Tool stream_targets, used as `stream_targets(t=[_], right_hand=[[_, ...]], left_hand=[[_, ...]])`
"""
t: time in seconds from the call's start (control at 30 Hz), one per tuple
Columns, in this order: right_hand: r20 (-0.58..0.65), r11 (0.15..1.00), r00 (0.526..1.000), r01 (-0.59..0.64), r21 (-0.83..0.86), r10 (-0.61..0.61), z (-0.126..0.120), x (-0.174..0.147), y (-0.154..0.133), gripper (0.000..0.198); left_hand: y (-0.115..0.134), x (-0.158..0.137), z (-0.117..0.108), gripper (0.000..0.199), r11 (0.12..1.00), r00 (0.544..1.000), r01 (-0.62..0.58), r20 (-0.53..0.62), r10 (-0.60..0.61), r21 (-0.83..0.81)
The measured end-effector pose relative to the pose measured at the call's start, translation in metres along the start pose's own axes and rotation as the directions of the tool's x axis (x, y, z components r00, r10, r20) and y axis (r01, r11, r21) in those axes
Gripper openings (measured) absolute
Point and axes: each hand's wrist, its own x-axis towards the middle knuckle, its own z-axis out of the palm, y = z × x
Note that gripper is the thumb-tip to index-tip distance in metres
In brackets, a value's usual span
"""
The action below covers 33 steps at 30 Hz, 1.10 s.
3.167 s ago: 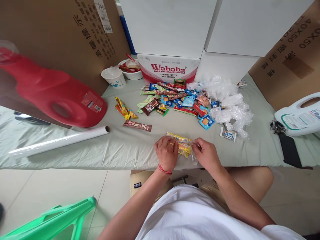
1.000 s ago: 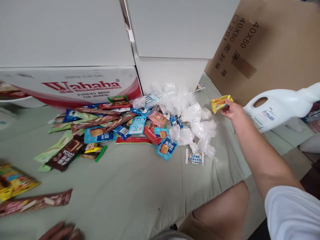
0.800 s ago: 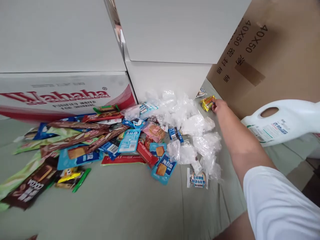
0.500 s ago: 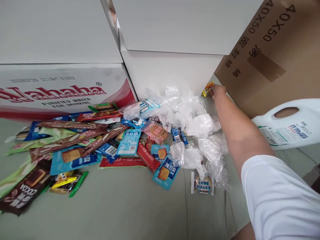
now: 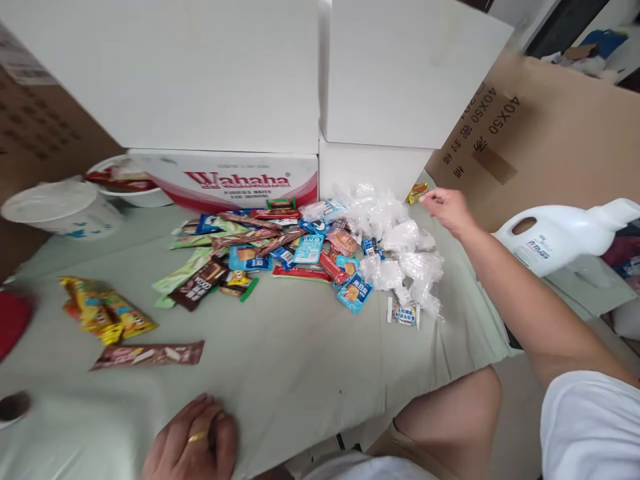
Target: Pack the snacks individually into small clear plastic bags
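At the far right corner of the cloth, a small yellow snack packet (image 5: 417, 193) lies against the foot of a white box. My right hand (image 5: 447, 208) is beside it, its fingers stretched toward the packet and their tips at its edge. It does not look gripped. Near the front edge, my left hand (image 5: 193, 440) rests on the cloth with its fingers curled in, a gold ring on one of them. A dark patch shows between thumb and forefinger, and the palm is hidden. Clear-wrapped packets (image 5: 400, 233) sit heaped left of my right hand.
A pile of bars and biscuit packets, including a cocoa packet (image 5: 200, 283), lies before the Wahaha box (image 5: 240, 179). Yellow bags (image 5: 107, 310) and a brown bar (image 5: 147, 355) are at left, near a white tub (image 5: 65, 207). A white jug (image 5: 565, 233) and brown cardboard (image 5: 550, 120) stand right.
The view has pulled back and swung left, bringing my left hand, the tub and the yellow bags into sight. My right hand has eased slightly off the yellow packet, which stays in the corner.
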Motion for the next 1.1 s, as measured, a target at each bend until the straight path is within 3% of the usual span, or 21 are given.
stream_targets(t=[0.1, 0.23, 0.33, 0.43, 0.47, 0.53, 0.6, 0.67, 0.77, 0.83, 0.97, 1.1], right_hand=[[0.171, 0.994, 0.984, -0.035, -0.105, 0.053, 0.028, -0.014, -0.044, 0.027], [0.074, 0.983, 0.988, -0.125, -0.137, 0.136, 0.049, -0.028, -0.086, 0.009], [-0.122, 0.951, 0.973, -0.161, 0.263, 0.198, 0.044, -0.045, -0.115, 0.005], [-0.090, 0.786, 0.957, -0.172, 0.593, 0.277, 0.045, -0.091, -0.142, 0.018], [-0.019, 0.762, 0.965, -0.194, 0.618, 0.261, 0.051, -0.114, -0.150, 0.024], [0.135, 0.700, 0.965, -0.258, 0.666, 0.226, 0.073, -0.171, -0.163, 0.032], [0.284, 0.645, 0.938, -0.342, 0.683, 0.197, 0.101, -0.234, -0.173, 0.036], [0.442, 0.512, 0.878, -0.468, 0.720, 0.181, 0.126, -0.289, -0.181, 0.039], [0.550, 0.435, 0.818, -0.561, 0.704, 0.167, 0.151, -0.341, -0.188, 0.040], [0.592, 0.408, 0.789, -0.600, 0.689, 0.160, 0.159, -0.352, -0.190, 0.042], [0.628, 0.403, 0.764, -0.626, 0.668, 0.147, 0.155, -0.344, -0.185, 0.042], [0.615, 0.417, 0.779, -0.602, 0.680, 0.122, 0.145, -0.336, -0.175, 0.036]], left_hand=[[0.005, 0.007, -0.003, 0.010, 0.989, 0.992, -0.118, -0.037, 0.122, 0.094], [0.010, 0.008, -0.005, 0.009, 0.993, 0.995, -0.099, -0.024, 0.101, 0.070], [0.009, 0.002, -0.005, 0.011, 0.998, 0.999, -0.053, -0.007, 0.053, -0.025], [0.014, 0.000, -0.009, 0.012, 0.958, 0.990, 0.142, 0.050, -0.133, -0.248], [0.018, 0.000, -0.012, 0.013, 0.905, 0.969, 0.246, 0.102, -0.224, -0.348], [0.032, 0.004, -0.019, 0.017, 0.717, 0.896, 0.444, 0.264, -0.356, -0.537], [0.050, 0.010, -0.025, 0.023, 0.499, 0.836, 0.548, 0.416, -0.358, -0.671], [0.067, 0.019, -0.025, 0.026, 0.349, 0.833, 0.549, 0.460, -0.308, -0.760], [0.087, 0.027, -0.015, 0.037, 0.207, 0.843, 0.533, 0.495, -0.209, -0.821], [0.094, 0.027, -0.004, 0.039, 0.094, 0.801, 0.587, 0.560, -0.211, -0.804], [0.096, 0.024, 0.008, 0.043, -0.219, 0.684, 0.627, 0.663, -0.305, -0.748], [0.088, 0.024, 0.005, 0.042, -0.401, 0.641, 0.577, 0.698, -0.317, -0.712]])
